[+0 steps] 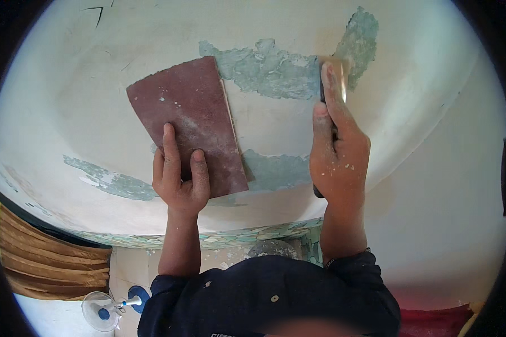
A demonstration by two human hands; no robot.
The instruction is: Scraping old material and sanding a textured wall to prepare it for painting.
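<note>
My left hand is closed on a stiff maroon sheet, dusted with pale powder and flakes. Thumb and index finger lie on its face; the other fingers are partly hidden. The sheet is close to the whitish wall, its right edge showing a pale strip. In my right hand is a scraper with a dark handle, its index finger stretched along the metal blade. That blade meets the wall at the right end of a bare grey-green patch where paint has come off. Dust coats both hands.
Another bare patch lies above the scraper, and more show lower on the wall. Greenish mosaic trim runs along the wall's bottom. Behind are a brown curtain, a fan and red cloth. Flakes dot the floor.
</note>
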